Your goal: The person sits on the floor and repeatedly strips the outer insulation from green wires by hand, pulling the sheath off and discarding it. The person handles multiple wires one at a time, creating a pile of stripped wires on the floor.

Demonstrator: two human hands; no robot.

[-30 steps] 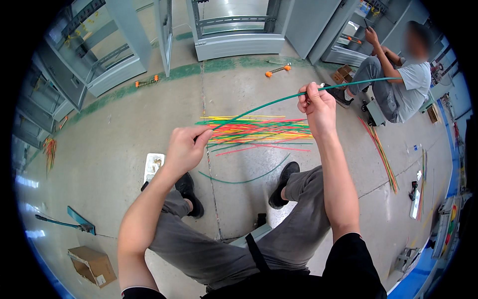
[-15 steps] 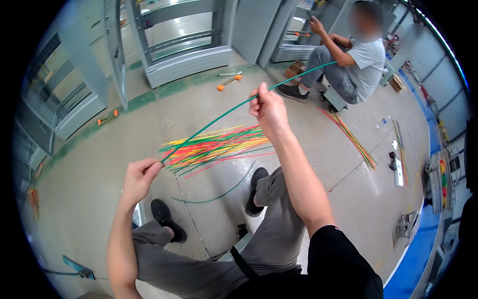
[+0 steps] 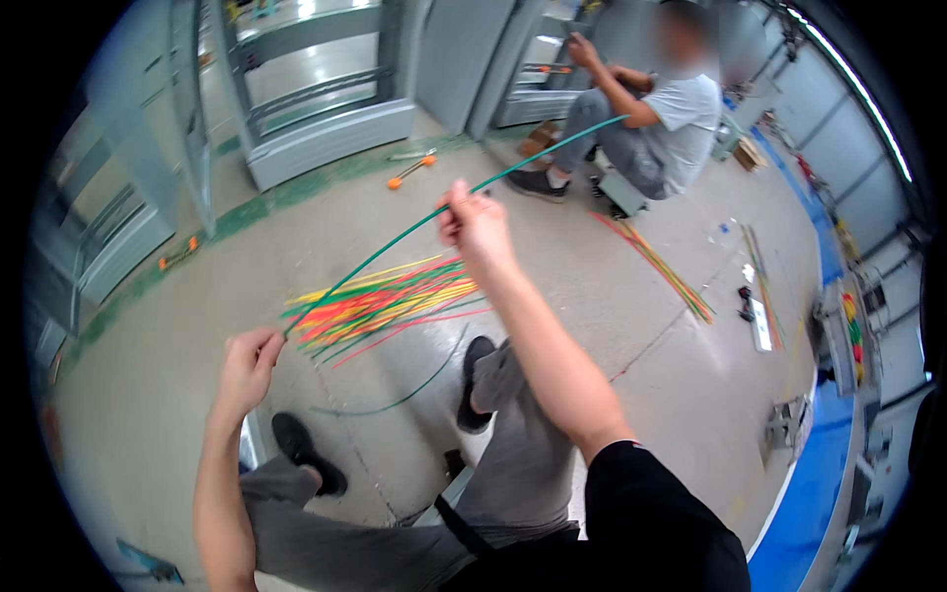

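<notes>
A long green wire point(image 3: 380, 251) stretches between my hands and bows slightly upward. My left hand point(image 3: 251, 365) pinches its near-left end. Farther up and to the right, my right hand point(image 3: 475, 225) grips the same wire near its middle, and the free end runs on past it toward the seated person. Below the wire, a loose pile of red, yellow and green wires point(image 3: 395, 307) lies on the floor. One separate green wire point(image 3: 414, 392) curves on the floor between my feet.
A seated person point(image 3: 681, 128) is at the far right, beside more coloured wires point(image 3: 659, 271) on the floor. Grey metal cabinet frames point(image 3: 330, 143) stand along the back. Orange-ended tools point(image 3: 411, 173) lie before them. A white power strip point(image 3: 760, 326) lies to the right.
The whole view has shifted, so the scene sits farther left. My right hand has come a little lower and nearer the pile; both hands still hold the green wire.
</notes>
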